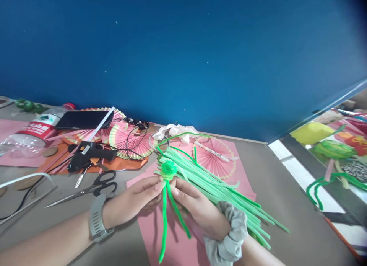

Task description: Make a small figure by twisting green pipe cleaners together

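Observation:
A small green coiled pipe-cleaner piece (168,169) is held upright between my two hands, with two bright green ends hanging below it. My left hand (140,195) pinches its base from the left, thumb and fingers closed. From the right, my right hand (190,199) pinches the same base, close to the left fingertips. Behind and to the right, a bundle of light green pipe cleaners (212,185) lies across pink paper (146,224). A pink pleated paper fan (215,166) with a white pen (210,151) on it is beyond the bundle.
Scissors (86,190), keys (83,176) and a black glue gun (91,155) lie at the left. Farther back are a plastic bottle (37,130), a phone (84,119) and more fans (132,141). A blue panel (183,59) rises behind; colourful craft items (335,149) are at the far right.

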The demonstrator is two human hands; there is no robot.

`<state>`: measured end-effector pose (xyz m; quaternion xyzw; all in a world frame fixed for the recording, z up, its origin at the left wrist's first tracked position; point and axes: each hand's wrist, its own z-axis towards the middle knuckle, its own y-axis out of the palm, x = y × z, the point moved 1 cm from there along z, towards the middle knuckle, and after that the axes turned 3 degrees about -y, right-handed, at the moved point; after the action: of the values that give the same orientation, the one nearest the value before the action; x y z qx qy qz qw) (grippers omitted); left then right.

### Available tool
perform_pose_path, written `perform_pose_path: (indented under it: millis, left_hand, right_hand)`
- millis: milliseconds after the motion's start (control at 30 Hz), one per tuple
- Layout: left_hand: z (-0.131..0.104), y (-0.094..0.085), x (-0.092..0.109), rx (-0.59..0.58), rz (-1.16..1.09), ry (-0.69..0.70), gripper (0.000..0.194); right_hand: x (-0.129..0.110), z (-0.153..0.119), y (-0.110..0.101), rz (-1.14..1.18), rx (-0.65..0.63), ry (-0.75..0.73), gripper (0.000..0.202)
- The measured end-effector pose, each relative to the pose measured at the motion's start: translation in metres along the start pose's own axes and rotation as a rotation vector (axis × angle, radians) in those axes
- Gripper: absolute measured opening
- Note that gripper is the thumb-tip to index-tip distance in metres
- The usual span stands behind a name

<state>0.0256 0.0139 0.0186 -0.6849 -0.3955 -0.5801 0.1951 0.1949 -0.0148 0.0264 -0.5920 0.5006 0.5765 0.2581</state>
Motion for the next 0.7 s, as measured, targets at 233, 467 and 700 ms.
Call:
perform_pose_path:
  millis: [233, 467, 700]
  left_hand:
    - [0.0010, -0.0045, -0.0025, -0.018, 0.149, 0.078, 0.028]
    - [0.0021, -0.0027, 0.0027, 0.001, 0.232, 0.121, 0.023]
    - [0.0008, 0.0007, -0.0001, -0.028, 0.276, 0.045, 0.028]
  right_hand:
    - [-0.0023, -0.0034, -0.0025, -0.063, -0.010, -0.012, 0.031]
    - [-0.0004, -0.0006, -0.0025, -0.167, 0.011, -0.088, 0.028]
    - [-0.0024, -0.0014, -0.0013, -0.246, -0.007, -0.124, 0.030]
